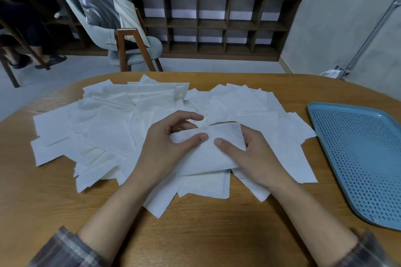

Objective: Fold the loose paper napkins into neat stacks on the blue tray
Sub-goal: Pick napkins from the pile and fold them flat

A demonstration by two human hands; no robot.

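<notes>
Wooden table point(195, 234), center frame: your left hand point(167, 147) and right hand point(253, 158) pinch one folded napkin point(208, 156) above the loose pile point(108, 128). Your blue tray point(358, 158) sits at right.

Left hand point(165, 147), right hand point(258, 158): thumbs atop napkin point(208, 158)

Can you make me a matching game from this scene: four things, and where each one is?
1 blue tray
2 half-folded napkin
3 loose napkins
4 chair

A beyond the table
B pinched by left hand and right hand
C spread over the table's middle
D on the table's right side

Pairs: 1-D, 2-B, 3-C, 4-A
</notes>
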